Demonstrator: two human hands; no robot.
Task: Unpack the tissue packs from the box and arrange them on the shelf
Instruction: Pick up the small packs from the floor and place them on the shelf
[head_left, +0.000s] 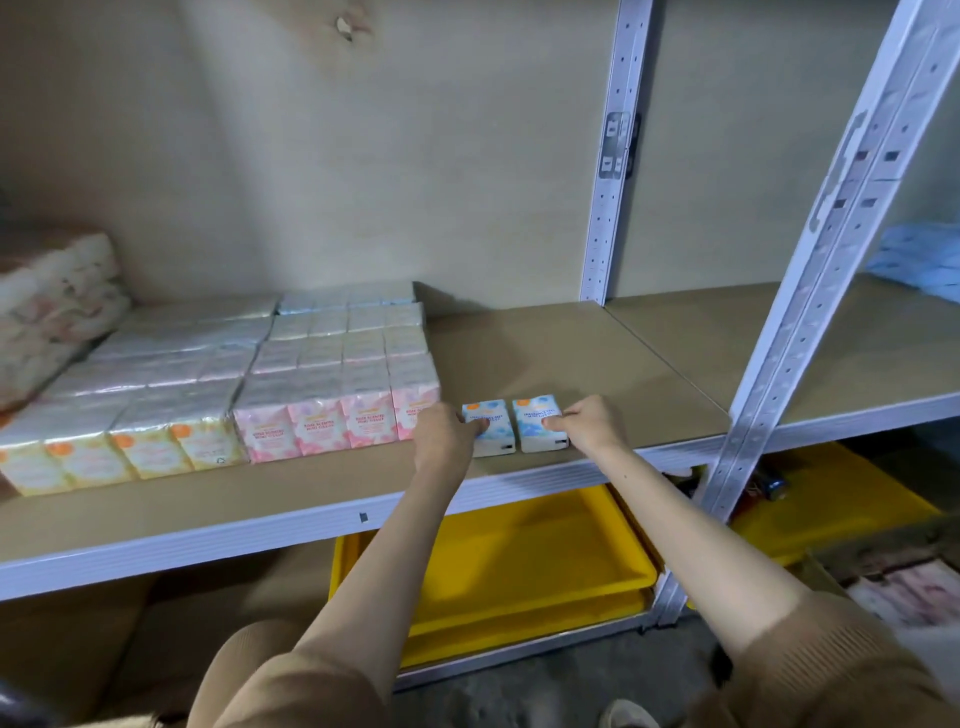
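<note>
Two small blue tissue packs stand side by side near the front edge of the brown shelf board (571, 353). My left hand (444, 431) grips the left blue pack (491, 428) at its left side. My right hand (592, 423) grips the right blue pack (537, 423) at its right side. To the left of them sit rows of pink tissue packs (337, 415) and yellow tissue packs (124, 447), packed tight back to the wall. The box is not in view.
A white metal upright (810, 291) stands right of my hands, another upright (608, 197) at the back. Yellow trays (519, 566) lie below the shelf. A soft floral bundle (52, 306) sits far left, a blue bundle (919, 260) far right.
</note>
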